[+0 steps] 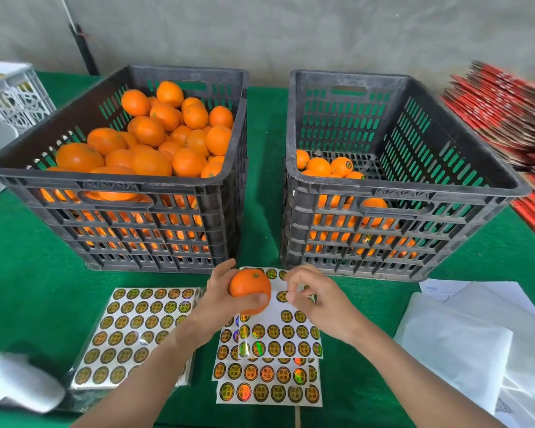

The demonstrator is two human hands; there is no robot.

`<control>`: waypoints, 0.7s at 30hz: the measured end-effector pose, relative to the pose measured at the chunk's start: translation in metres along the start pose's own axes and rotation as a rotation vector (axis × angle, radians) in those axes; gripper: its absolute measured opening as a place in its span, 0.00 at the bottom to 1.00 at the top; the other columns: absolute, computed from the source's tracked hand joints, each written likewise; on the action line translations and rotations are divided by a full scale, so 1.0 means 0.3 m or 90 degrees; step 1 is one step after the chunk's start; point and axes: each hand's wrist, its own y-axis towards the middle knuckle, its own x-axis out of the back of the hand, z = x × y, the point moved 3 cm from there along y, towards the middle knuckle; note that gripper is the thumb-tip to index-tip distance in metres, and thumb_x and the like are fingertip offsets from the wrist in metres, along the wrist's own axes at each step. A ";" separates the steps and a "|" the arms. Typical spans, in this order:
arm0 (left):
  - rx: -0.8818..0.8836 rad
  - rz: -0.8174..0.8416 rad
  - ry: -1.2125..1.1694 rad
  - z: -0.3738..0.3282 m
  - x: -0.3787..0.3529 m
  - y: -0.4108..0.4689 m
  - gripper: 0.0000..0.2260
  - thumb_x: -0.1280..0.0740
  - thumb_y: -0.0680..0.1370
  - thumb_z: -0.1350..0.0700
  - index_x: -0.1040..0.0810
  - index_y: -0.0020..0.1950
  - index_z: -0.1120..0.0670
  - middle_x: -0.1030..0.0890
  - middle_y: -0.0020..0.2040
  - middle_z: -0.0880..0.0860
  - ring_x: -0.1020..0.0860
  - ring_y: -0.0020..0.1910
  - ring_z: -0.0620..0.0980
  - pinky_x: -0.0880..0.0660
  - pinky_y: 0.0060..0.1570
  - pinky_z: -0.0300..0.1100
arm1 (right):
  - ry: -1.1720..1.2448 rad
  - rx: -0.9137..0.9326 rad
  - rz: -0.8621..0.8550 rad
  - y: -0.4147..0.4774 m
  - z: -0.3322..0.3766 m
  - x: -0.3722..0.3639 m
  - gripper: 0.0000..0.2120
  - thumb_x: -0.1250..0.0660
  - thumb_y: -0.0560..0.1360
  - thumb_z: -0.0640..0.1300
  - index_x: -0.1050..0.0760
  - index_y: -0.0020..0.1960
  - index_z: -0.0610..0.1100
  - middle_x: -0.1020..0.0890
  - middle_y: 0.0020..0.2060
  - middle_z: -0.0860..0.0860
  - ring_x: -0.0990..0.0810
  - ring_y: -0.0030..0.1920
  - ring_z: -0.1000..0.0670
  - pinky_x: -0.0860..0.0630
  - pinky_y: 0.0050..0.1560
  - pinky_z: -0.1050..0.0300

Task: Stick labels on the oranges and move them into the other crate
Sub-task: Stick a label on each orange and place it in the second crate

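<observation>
My left hand (pixel 221 296) grips an orange (pixel 250 288) above the label sheets, stem end up. Just to its right, my right hand (pixel 314 299) pinches a round gold label (pixel 283 295) at the top sheet (pixel 278 338). The left black crate (pixel 121 186) is piled high with unlabelled oranges (pixel 155 137). The right black crate (pixel 408 193) holds a low layer of labelled oranges (pixel 331 168) at its near left side.
A packet of label sheets (pixel 136 332) lies at the front left, more sheets (pixel 269 387) under my hands. White paper and bags (pixel 476 341) lie at the right, red flat cartons (pixel 507 109) at the back right, a white crate (pixel 10 97) at the far left.
</observation>
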 end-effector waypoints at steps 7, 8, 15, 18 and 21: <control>0.100 0.108 -0.305 -0.013 -0.027 -0.014 0.37 0.26 0.59 0.33 0.26 0.58 0.56 0.16 0.43 0.56 0.19 0.38 0.53 0.21 0.40 0.43 | -0.091 0.063 0.105 0.029 0.105 0.025 0.13 0.36 0.77 0.43 0.33 0.39 0.58 0.32 0.59 0.56 0.35 0.64 0.57 0.41 0.63 0.60; 0.109 0.113 -0.322 -0.016 -0.035 -0.014 0.33 0.30 0.63 0.34 0.26 0.57 0.55 0.16 0.40 0.55 0.19 0.36 0.52 0.21 0.38 0.42 | -0.105 0.068 0.115 0.032 0.114 0.023 0.13 0.37 0.78 0.43 0.33 0.39 0.58 0.32 0.59 0.56 0.36 0.63 0.57 0.41 0.63 0.60; 0.098 0.145 -0.298 -0.030 -0.060 -0.019 0.31 0.34 0.61 0.32 0.23 0.54 0.54 0.16 0.39 0.54 0.19 0.36 0.50 0.20 0.42 0.44 | -0.212 0.084 0.112 0.043 0.156 0.021 0.07 0.38 0.77 0.44 0.33 0.42 0.52 0.31 0.57 0.54 0.34 0.61 0.53 0.35 0.62 0.55; 0.091 0.148 -0.311 -0.032 -0.066 -0.020 0.26 0.32 0.60 0.32 0.18 0.47 0.51 0.16 0.40 0.55 0.18 0.36 0.51 0.21 0.43 0.45 | -0.256 0.092 0.073 0.035 0.172 0.019 0.06 0.38 0.77 0.46 0.35 0.43 0.52 0.30 0.55 0.53 0.31 0.57 0.52 0.32 0.58 0.53; 0.088 0.150 -0.317 -0.044 -0.065 -0.026 0.24 0.32 0.60 0.32 0.16 0.45 0.48 0.15 0.41 0.54 0.18 0.38 0.50 0.21 0.46 0.46 | -0.238 0.086 0.020 0.020 0.188 0.024 0.07 0.36 0.75 0.47 0.36 0.45 0.53 0.29 0.53 0.55 0.28 0.53 0.53 0.30 0.55 0.53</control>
